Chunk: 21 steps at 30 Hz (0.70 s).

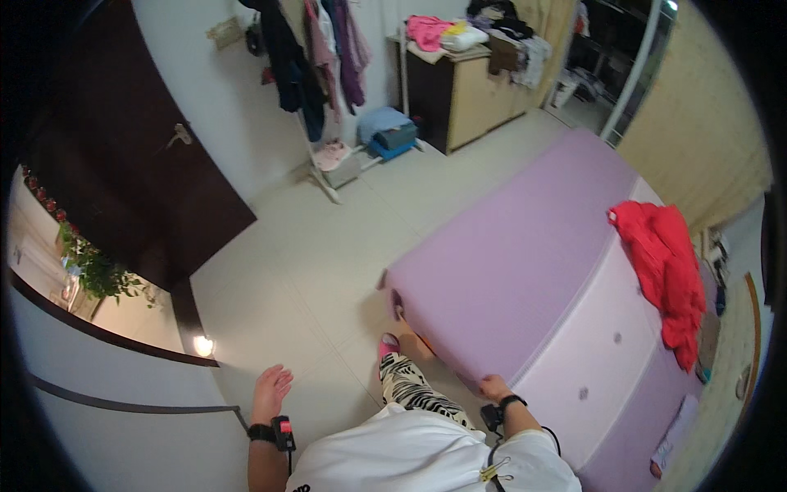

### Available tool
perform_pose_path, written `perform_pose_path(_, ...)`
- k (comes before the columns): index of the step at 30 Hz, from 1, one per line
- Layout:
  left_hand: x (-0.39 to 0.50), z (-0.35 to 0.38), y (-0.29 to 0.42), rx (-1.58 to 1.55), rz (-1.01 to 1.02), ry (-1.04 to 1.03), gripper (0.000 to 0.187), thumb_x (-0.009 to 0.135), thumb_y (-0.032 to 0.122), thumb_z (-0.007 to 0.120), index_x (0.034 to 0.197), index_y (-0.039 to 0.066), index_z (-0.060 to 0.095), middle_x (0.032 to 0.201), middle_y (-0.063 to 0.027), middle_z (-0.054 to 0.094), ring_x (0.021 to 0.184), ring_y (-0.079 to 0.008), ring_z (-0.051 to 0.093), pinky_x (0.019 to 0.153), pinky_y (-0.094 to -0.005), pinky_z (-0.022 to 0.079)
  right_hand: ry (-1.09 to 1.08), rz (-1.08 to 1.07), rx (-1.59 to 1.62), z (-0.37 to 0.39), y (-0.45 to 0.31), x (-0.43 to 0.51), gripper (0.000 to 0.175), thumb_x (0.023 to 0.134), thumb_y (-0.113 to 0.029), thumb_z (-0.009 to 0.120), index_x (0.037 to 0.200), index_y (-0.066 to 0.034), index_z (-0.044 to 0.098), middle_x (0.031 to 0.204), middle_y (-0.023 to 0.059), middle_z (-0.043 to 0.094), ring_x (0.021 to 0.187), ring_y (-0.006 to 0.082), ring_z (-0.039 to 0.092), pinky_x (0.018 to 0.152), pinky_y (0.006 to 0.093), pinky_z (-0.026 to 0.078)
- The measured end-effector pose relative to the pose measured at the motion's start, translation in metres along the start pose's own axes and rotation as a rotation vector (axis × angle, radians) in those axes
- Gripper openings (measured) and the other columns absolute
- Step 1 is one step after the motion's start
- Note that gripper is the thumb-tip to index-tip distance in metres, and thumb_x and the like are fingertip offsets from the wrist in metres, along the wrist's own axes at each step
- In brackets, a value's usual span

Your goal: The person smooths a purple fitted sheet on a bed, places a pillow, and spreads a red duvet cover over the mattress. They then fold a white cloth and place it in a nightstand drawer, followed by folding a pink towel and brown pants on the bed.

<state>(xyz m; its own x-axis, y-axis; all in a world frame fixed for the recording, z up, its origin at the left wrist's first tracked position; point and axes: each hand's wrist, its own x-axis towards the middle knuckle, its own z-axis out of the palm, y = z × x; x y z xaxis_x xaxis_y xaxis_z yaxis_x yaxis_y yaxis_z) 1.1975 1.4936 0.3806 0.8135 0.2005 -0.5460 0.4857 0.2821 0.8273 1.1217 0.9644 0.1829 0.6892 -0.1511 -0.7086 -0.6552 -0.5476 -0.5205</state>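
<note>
My left hand (pixel 274 385) hangs over the pale tile floor with its fingers loosely extended and nothing in it. My right hand (pixel 495 388) is at the near edge of the bed (pixel 492 264), its fingers curled. Whether it touches the purple bed cover or grips anything is hidden. A strapped device sits on each wrist. Across the bed lies a crumpled red garment (pixel 664 270), out of reach of both hands. A rolled light purple cloth (pixel 674 435) rests near the bed's right side.
A dark brown door (pixel 135 147) stands ajar at left, with a leafy plant (pixel 98 264) beyond it. Clothes hang from a white rack (pixel 320 178), with boxes at its foot. A cabinet (pixel 486 98) piled with clothes stands at the back, beside a sliding doorway (pixel 633 74).
</note>
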Motion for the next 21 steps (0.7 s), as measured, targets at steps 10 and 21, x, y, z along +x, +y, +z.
perform_pose_path(10, 0.186, 0.018, 0.151, -0.015, -0.010, -0.091, 0.035, 0.087, 0.023, 0.047, 0.115, 0.002, 0.047, 0.108, -0.0150, 0.055, 0.103, -0.0270, 0.052, 0.088, -0.0376, 0.042, 0.038, 0.041, 0.332, -0.041, -0.240, 0.171, 0.022, 0.079, -0.014, 0.051, 0.094, 0.0013, 0.056, 0.074, 0.0107, 0.061, 0.062, 0.0187, 0.060, 0.052, 0.0296, 0.045)
perform_pose_path(21, 0.455, 0.057, 0.292, -0.165, -0.129, 0.019, 0.034, 0.082, 0.028, 0.055, 0.108, 0.006, 0.052, 0.102, -0.0096, 0.056, 0.097, -0.0218, 0.053, 0.088, -0.0376, 0.040, 0.178, 0.200, 0.767, -0.092, -0.441, 0.281, 0.019, 0.083, -0.013, 0.047, 0.098, -0.0032, 0.053, 0.080, 0.0099, 0.061, 0.075, 0.0225, 0.062, 0.065, 0.0363, 0.048)
